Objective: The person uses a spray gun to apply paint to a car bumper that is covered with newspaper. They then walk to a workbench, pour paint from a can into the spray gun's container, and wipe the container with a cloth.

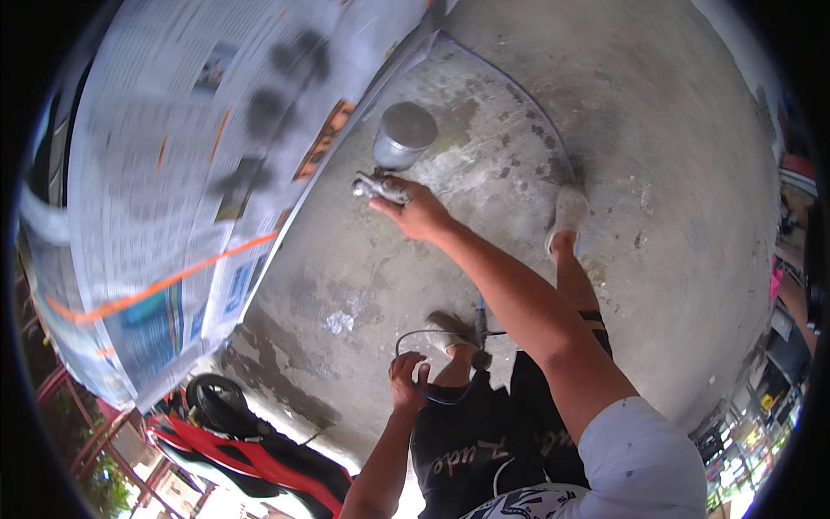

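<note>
Head view: R hand (418, 210) is wrapping round a silvery spray gun (380, 188), fingers closing on its body; gun's nose is pointing L toward newspaper-covered panel (173, 164) w/ dark spots. Grey cup (406, 136) is sitting just beyond gun, far side of grip; can't tell if joined. L hand (406, 381), nearer & lower, is curling its fingers by thin dark hose (450, 400); can't tell how firmly. Red motorcycle (259, 463) is standing near L.
</note>
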`<state>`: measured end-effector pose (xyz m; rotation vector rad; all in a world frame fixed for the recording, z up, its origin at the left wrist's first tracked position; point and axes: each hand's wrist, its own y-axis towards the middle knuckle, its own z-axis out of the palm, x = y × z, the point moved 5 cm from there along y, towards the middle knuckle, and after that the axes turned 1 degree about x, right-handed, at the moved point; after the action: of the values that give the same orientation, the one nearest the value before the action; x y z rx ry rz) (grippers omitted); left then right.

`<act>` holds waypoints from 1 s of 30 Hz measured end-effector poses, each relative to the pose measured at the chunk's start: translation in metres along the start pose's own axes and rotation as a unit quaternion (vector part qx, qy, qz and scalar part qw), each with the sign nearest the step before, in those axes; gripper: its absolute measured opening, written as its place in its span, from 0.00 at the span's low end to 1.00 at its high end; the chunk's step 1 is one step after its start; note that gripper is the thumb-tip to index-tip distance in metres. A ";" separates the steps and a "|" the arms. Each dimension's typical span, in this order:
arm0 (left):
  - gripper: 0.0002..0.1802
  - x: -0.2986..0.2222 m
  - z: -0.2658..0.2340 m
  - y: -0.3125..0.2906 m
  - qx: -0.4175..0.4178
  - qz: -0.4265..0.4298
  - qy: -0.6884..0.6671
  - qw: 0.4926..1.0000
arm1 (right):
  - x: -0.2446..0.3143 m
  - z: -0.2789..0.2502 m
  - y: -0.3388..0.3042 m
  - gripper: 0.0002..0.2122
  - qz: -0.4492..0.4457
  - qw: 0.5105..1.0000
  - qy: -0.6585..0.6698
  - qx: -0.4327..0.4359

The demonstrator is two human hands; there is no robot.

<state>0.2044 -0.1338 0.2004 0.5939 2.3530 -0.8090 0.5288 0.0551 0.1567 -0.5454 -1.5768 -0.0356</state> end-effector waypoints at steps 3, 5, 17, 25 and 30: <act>0.10 -0.030 0.011 0.015 0.002 -0.045 0.026 0.999 | -0.001 -0.110 0.048 0.25 -0.021 0.998 -0.035 -0.039; 0.09 -0.057 0.029 0.048 0.019 -0.062 0.025 0.998 | 0.010 -0.192 0.091 0.25 0.002 0.996 -0.078 -0.037; 0.05 -0.310 0.190 0.171 0.034 -0.120 -0.014 0.992 | -0.005 -0.436 0.226 0.30 -0.016 0.979 -0.202 -0.001; 0.11 -0.375 0.152 0.315 -0.125 -0.111 -0.083 0.982 | -0.028 -0.494 0.257 0.26 0.080 0.981 -0.125 0.126; 0.29 -0.463 0.126 0.431 -0.111 -0.100 -0.189 0.971 | 0.047 -0.568 0.249 0.26 -0.037 0.982 0.073 -0.172</act>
<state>0.8364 -0.0088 0.2403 0.0964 2.1268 -0.6636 1.1488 0.0926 0.1812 -0.7359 -1.4525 -0.4021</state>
